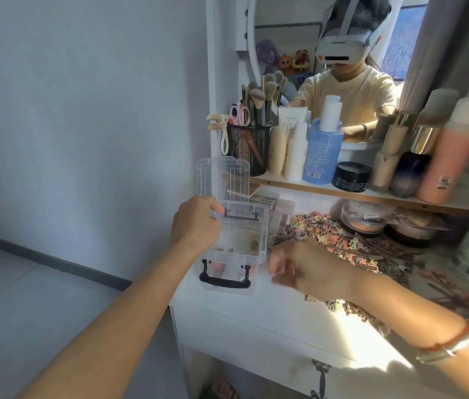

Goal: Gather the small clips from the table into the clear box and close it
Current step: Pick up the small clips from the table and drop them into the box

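Note:
A clear plastic box [239,249] with black latches stands at the left edge of the white table, its lid [223,177] swung open and upright behind it. My left hand [195,223] grips the box's far left rim near the hinge. Just right of the box my right hand [305,269] hovers above the table, blurred, fingers curled; whether it holds clips I cannot tell. A heap of small multicoloured clips [334,234] lies on the table behind and to the right of that hand. A few small items sit on the box's floor.
A shelf above carries a black mesh brush holder [249,148], a blue bottle [324,151], a black jar [351,175] and several other bottles. Round jars [362,223] stand under the shelf. A mirror shows a person's reflection. The table's left edge drops to the floor.

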### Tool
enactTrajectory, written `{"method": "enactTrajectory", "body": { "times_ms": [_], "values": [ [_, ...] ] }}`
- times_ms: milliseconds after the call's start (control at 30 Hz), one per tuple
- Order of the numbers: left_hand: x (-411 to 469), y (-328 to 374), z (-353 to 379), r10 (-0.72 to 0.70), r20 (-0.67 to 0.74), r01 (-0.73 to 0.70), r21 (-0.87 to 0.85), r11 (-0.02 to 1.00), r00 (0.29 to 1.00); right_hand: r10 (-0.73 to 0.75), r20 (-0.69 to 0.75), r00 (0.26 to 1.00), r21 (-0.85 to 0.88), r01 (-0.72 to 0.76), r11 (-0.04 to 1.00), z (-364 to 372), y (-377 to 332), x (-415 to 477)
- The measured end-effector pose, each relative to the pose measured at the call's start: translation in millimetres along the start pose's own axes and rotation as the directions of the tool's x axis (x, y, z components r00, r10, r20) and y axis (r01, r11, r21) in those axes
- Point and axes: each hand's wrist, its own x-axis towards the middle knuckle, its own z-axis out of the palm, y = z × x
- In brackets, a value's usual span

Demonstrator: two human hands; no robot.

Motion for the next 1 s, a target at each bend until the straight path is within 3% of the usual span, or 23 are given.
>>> {"method": "enactTrajectory", "body": {
  "times_ms": [100,267,400,433,500,600,767,833,900,1000],
  "values": [
    [2.1,0.1,1.3,0.003,-0.004,-0.003,-0.002,1.0,1.0,0.079,0.045,0.996,-0.107,-0.074,0.992,19.5,0.4,1.7],
    [3.6,-2.6,0.6,0.022,-0.004,-0.022,0.001,1.0,1.0,0.17,-0.006,0.985,-0.185,-0.168,0.968,13.2,10.9,2.4],
    [5.4,-3.8,0.4,0.02,-0.006,-0.02,-0.002,1.0,1.0,0.185,0.051,0.982,-0.185,-0.172,0.967,15.0,16.5,5.7],
    [5.7,-4.1,0.1,0.017,-0.007,-0.017,-0.004,1.0,1.0,0.174,0.028,0.984,-0.155,-0.167,0.974,11.6,16.0,7.0],
    [6.7,-5.6,-0.9,0.011,-0.009,-0.011,-0.008,1.0,1.0,0.168,-0.149,0.974,-0.044,-0.177,0.983,-3.2,11.5,12.9],
    [7.7,-6.7,-1.9,0.006,-0.003,-0.006,-0.01,1.0,1.0,0.172,-0.405,0.898,0.225,-0.085,0.971,-27.3,-6.1,31.2],
    [8.3,-8.2,-4.0,0.017,-0.002,-0.017,-0.013,1.0,1.0,0.07,-0.278,0.958,0.131,-0.035,0.991,-27.2,-25.0,60.4],
    [10.0,-12.4,-7.1,0.0,-0.013,0.0,-0.028,1.0,1.0,0.139,-0.361,0.922,0.247,-0.049,0.968,-32.6,-20.5,63.7],
    [11.3,-16.8,-10.9,-0.022,-0.03,0.021,-0.047,0.999,0.999,0.22,-0.443,0.869,0.253,-0.115,0.961,-32.5,-7.3,67.9],
    [11.7,-19.1,-13.8,-0.045,-0.035,0.043,-0.051,0.998,0.998,0.259,-0.234,0.937,0.059,-0.252,0.966,-13.4,12.1,74.6]
  ]
}}
